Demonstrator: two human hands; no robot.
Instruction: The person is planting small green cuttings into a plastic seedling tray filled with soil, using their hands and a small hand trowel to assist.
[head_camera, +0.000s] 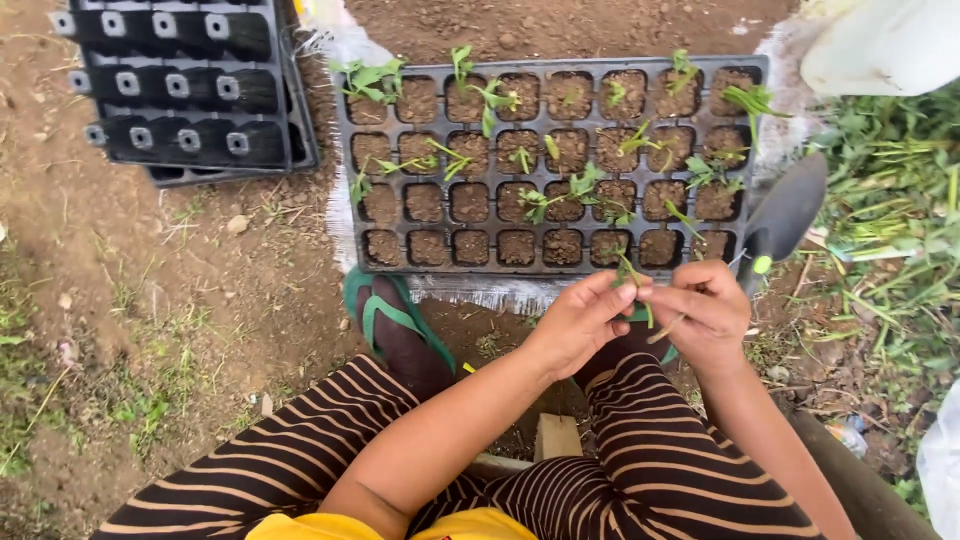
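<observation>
My left hand (580, 320) and my right hand (705, 312) meet in front of me, both pinching a small green seedling (634, 277) with a thin stem. Just beyond them lies a black seedling tray (342, 160) with soil-filled cells; several cells hold small green seedlings (585, 185), mostly in the far rows and on the right. The near-row cells show only soil. A black hand trowel (785, 215) rests at the tray's right end, close to my right hand.
Empty black trays (180, 90) are stacked at the upper left on bare soil. A pile of cut green plants (895, 190) lies on the right. My foot in a green sandal (395, 325) is below the tray. A white sack (880, 45) sits top right.
</observation>
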